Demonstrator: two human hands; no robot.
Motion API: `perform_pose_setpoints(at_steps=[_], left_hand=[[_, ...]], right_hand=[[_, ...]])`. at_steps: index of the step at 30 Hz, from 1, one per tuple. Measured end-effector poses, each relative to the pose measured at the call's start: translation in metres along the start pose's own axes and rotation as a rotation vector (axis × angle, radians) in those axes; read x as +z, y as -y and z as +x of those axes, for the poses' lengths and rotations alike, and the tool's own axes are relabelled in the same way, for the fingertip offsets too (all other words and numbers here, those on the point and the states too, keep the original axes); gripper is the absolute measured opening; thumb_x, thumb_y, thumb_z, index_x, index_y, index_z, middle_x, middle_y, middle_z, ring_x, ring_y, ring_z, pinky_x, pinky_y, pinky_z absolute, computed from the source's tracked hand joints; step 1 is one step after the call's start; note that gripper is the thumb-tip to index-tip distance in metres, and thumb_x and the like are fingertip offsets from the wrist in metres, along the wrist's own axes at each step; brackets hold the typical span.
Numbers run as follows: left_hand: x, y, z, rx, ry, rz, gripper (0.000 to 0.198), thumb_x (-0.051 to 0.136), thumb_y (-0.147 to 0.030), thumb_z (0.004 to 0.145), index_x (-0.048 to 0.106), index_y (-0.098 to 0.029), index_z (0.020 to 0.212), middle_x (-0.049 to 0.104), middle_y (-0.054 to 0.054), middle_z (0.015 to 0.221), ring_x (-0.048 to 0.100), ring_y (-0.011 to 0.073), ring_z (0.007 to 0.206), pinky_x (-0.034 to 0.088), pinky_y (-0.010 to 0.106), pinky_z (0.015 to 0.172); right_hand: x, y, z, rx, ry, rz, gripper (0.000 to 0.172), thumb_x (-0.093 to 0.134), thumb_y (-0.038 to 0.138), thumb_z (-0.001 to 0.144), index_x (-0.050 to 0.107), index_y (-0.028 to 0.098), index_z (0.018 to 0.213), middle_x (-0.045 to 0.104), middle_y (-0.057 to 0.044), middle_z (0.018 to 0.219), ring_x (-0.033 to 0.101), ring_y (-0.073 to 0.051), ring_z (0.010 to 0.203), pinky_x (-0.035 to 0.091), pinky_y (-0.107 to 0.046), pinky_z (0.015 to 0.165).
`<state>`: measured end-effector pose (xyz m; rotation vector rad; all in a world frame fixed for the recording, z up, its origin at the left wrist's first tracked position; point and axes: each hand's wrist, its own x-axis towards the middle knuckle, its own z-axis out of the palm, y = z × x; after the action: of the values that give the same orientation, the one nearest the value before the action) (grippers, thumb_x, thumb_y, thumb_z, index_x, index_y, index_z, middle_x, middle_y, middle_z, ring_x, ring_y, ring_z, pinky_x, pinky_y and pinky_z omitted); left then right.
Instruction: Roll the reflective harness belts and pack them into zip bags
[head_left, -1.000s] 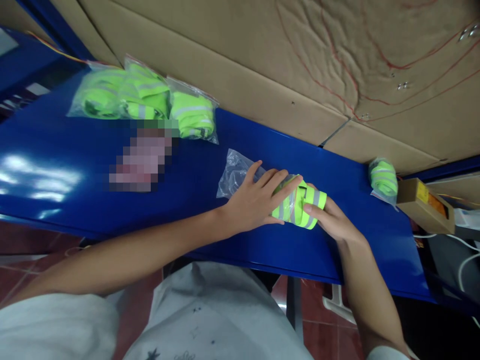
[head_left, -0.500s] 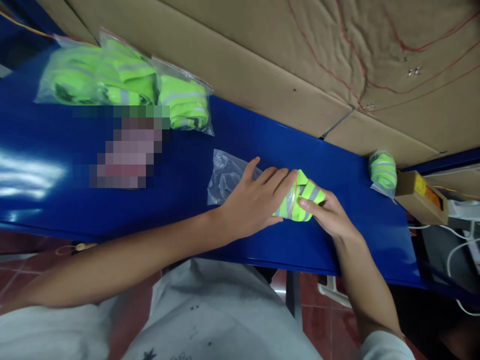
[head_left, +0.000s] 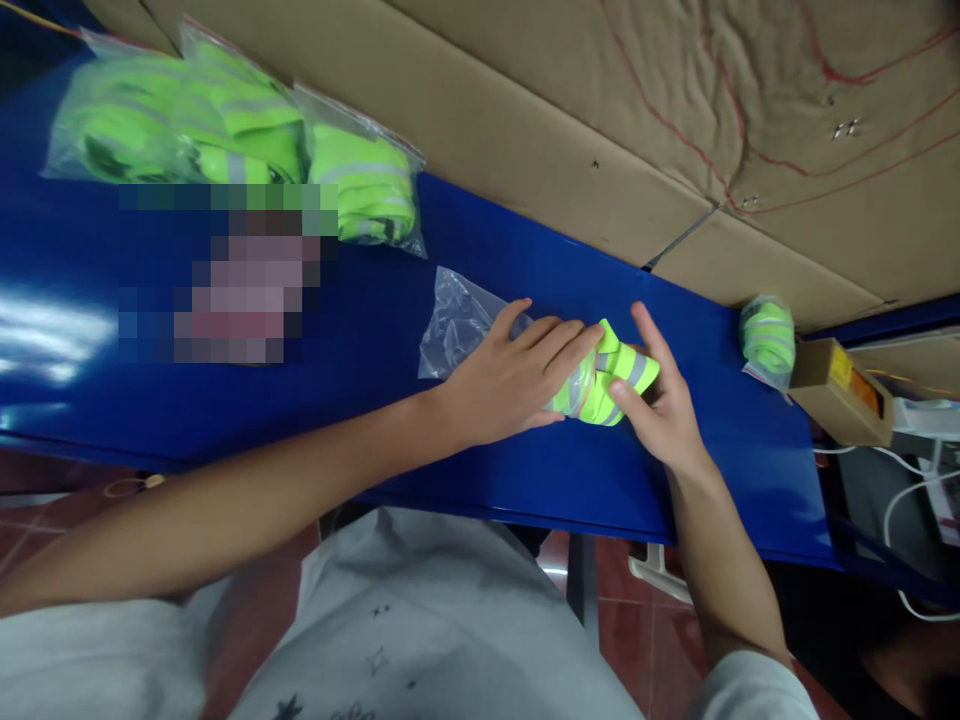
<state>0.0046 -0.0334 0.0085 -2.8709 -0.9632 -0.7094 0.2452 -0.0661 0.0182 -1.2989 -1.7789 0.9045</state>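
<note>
Over the blue table [head_left: 360,335], my left hand [head_left: 506,380] clasps a clear bag [head_left: 454,325] around a green band [head_left: 598,403], apparently steadying it; my right hand [head_left: 669,415] lays a thumb on the protruding right end, forefinger wide; whether hidden fingers grip, I cannot tell.

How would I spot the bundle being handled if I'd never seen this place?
Start with the blue table beside the cardboard wall, then find the left hand and right hand above it. The neon green bundle with grey stripes shows between them. Unlike the bagged bundles along the wall, its end pokes out of its clear plastic bag.
</note>
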Motion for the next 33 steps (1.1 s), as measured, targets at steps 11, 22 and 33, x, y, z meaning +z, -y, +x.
perform_pose_setpoints(at_steps=[11,22,33], left_hand=[[0.005,0.002,0.0,-0.009,0.023,0.03,0.086,0.077,-0.039,0.087,0.037,-0.004,0.154,0.058,0.02,0.145,0.059,0.0336,0.125,0.034,0.058,0.119],[0.004,-0.007,0.001,0.013,-0.001,0.117,0.077,0.068,-0.03,0.09,0.037,-0.006,0.156,0.057,0.019,0.145,0.058,0.0321,0.124,0.037,0.056,0.118],[0.005,-0.001,0.001,-0.002,-0.024,0.08,0.087,0.071,-0.038,0.089,0.031,-0.006,0.159,0.057,0.018,0.145,0.058,0.0317,0.122,0.036,0.053,0.116]], right_hand=[[0.006,-0.002,0.006,-0.126,-0.039,-0.168,0.035,0.073,0.035,0.094,0.071,0.029,0.128,0.066,-0.006,0.132,0.063,-0.025,0.124,0.051,-0.043,0.107],[0.028,-0.01,0.003,0.103,-0.168,0.178,0.037,0.085,0.042,0.082,0.074,0.031,0.115,0.074,0.002,0.096,0.067,-0.016,0.081,0.057,-0.029,0.073],[0.015,-0.005,-0.001,0.133,-0.051,0.19,0.032,0.068,0.048,0.096,0.075,0.029,0.121,0.069,-0.004,0.124,0.066,-0.023,0.111,0.057,-0.037,0.091]])
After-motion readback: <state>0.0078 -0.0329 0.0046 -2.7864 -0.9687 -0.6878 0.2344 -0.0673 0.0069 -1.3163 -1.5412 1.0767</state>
